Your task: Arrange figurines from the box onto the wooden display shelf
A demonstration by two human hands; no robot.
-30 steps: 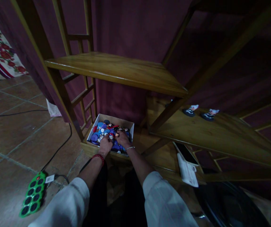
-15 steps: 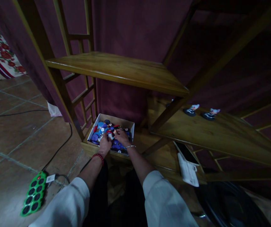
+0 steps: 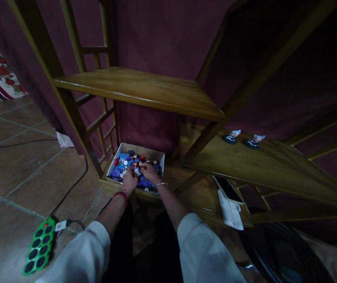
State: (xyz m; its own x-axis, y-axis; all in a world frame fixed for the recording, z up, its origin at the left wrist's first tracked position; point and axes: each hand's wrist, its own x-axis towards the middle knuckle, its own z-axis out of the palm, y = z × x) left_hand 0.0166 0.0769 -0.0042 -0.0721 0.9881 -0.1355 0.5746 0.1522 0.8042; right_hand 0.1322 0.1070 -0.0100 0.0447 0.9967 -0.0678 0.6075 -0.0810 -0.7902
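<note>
A shallow white cardboard box (image 3: 163, 161) holds many small toy figurines (image 3: 124, 158) with blue, purple, red and black round bases, jumbled together. Both hands reach down into it. My left hand (image 3: 129, 181), red beaded bracelet at the wrist, has its fingers curled against a white-and-blue figurine (image 3: 137, 171) near the middle of the pile. From the right, my right hand (image 3: 151, 173), with a silver bangle, bends its fingers in at the same figurine. The fingertips are partly hidden among the toys.
The box stands on the low wooden ledge (image 3: 192, 192), under a wooden shelf (image 3: 139, 84). Two figurines (image 3: 252, 141) stand on the right shelf (image 3: 245, 161). A phone-like dark slab (image 3: 229, 189) and white packet (image 3: 230, 212) lie below it. A green power strip (image 3: 39, 245) is on the floor.
The view has shifted slightly, so the shelves and box sit a little further left. Both hands stay in the box, with small finger movements among the figurines.
</note>
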